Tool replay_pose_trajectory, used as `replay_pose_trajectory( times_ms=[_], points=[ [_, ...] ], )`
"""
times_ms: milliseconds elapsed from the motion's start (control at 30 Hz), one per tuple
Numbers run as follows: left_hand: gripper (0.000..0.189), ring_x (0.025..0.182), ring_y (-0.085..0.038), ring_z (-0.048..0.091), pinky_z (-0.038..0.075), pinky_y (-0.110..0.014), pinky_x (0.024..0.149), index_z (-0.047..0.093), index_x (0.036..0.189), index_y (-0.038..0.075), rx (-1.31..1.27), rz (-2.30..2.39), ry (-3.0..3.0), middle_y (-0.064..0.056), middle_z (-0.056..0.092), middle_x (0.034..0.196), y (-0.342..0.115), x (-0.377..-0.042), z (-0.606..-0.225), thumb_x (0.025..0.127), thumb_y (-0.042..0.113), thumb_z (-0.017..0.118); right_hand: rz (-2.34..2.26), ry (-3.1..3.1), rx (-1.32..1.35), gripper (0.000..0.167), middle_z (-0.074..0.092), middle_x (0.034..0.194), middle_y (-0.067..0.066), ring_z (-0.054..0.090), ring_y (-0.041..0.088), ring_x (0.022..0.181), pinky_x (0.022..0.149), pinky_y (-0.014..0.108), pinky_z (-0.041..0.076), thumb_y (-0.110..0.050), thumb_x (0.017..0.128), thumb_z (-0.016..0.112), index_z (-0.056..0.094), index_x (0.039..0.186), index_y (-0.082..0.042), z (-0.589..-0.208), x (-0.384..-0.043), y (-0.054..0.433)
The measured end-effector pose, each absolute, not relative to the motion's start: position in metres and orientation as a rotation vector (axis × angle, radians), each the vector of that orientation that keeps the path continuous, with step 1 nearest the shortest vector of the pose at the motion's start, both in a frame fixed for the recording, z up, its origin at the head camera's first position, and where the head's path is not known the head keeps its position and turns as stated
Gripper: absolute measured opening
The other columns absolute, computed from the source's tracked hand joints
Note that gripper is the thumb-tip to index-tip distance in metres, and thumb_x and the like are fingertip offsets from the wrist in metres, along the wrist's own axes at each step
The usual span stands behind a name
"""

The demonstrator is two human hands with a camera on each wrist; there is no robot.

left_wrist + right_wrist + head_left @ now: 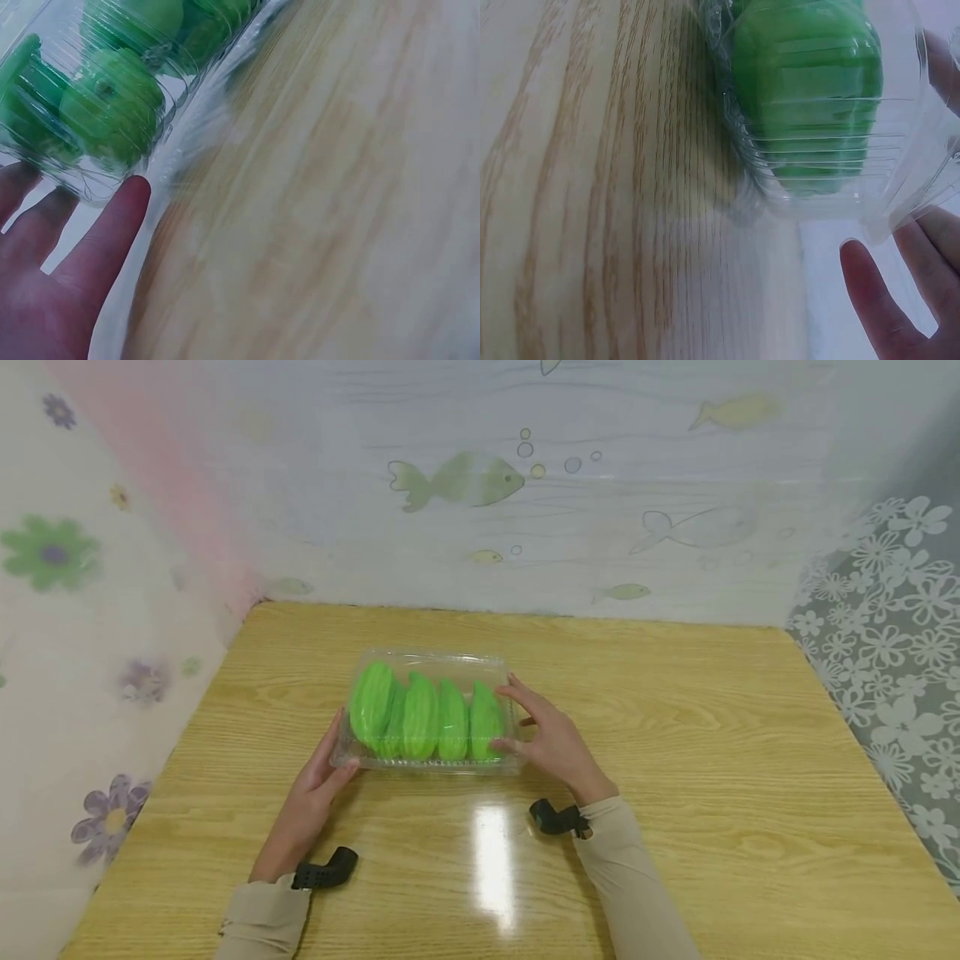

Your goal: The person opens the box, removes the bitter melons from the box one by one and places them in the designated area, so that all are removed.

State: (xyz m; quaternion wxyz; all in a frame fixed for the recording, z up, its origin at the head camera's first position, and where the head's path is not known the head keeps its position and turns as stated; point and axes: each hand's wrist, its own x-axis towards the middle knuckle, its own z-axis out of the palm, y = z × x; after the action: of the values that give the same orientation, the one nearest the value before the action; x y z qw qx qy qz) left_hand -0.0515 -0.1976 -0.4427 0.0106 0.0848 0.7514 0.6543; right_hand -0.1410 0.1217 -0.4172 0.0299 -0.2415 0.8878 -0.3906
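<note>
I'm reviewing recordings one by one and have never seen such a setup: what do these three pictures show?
There's no robot here, just a person's bare left hand and right hand. The wide picture comes from a head-worn camera looking forward and down; the closer two come from the black wrist cameras. A wood-grain table lies below. The hands hold opposite ends of a clear plastic box containing ridged green gourd-like pieces. Whether the box is lifted is hard to tell.

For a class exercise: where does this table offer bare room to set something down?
Bare table is widest between the right hand and the grey flowered panel; a narrower strip separates the clear box from the fish-patterned wall. Crowded: the box, with green pieces inside and left hand at one end.
</note>
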Motion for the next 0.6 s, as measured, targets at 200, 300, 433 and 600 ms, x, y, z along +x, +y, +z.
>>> replay_pose_trajectory(
  times_ms=[200, 300, 433, 600],
  points=[
    [0.057, 0.134, -0.011, 0.002, 0.018, -0.008, 0.095, 0.011, 0.142, 0.029, 0.229, 2.030, 2.357, 0.008, 0.005, 0.148, -0.198, -0.050, -0.441, 0.096, 0.014, 0.041, -1.191, 2.745, -0.726, 0.072, 0.020, 0.144, -0.012, 0.058, 0.019, 0.089, 0.074, 0.040, 0.045, -0.044, 0.070, 0.073, 0.038, 0.132, -0.030, -0.418, -0.141, 0.121],
    [0.054, 0.134, -0.012, 0.003, 0.018, -0.009, 0.095, 0.012, 0.142, 0.028, 0.218, 2.026, 2.358, 0.008, 0.006, 0.148, -0.196, -0.048, -0.435, 0.097, 0.015, 0.039, -1.193, 2.752, -0.716, 0.072, 0.020, 0.144, -0.013, 0.058, 0.019, 0.088, 0.073, 0.041, 0.045, -0.044, 0.069, 0.073, 0.039, 0.132, -0.031, -0.418, -0.141, 0.121],
    [0.047, 0.133, -0.010, 0.008, 0.017, -0.011, 0.097, 0.018, 0.142, 0.025, 0.173, 2.017, 2.403, 0.007, 0.012, 0.147, -0.193, -0.044, -0.425, 0.098, 0.019, 0.034, -1.218, 2.735, -0.687, 0.070, 0.020, 0.144, -0.014, 0.058, 0.020, 0.088, 0.072, 0.040, 0.045, -0.042, 0.070, 0.074, 0.039, 0.130, -0.033, -0.418, -0.142, 0.122],
    [0.040, 0.132, -0.010, 0.015, 0.017, -0.012, 0.098, 0.027, 0.140, 0.017, 0.189, 2.012, 2.500, 0.003, 0.023, 0.145, -0.194, -0.042, -0.423, 0.100, 0.022, 0.027, -1.240, 2.726, -0.652, 0.068, 0.021, 0.143, -0.016, 0.057, 0.020, 0.087, 0.068, 0.036, 0.046, -0.037, 0.072, 0.074, 0.041, 0.130, -0.031, -0.418, -0.143, 0.125]
  ],
)
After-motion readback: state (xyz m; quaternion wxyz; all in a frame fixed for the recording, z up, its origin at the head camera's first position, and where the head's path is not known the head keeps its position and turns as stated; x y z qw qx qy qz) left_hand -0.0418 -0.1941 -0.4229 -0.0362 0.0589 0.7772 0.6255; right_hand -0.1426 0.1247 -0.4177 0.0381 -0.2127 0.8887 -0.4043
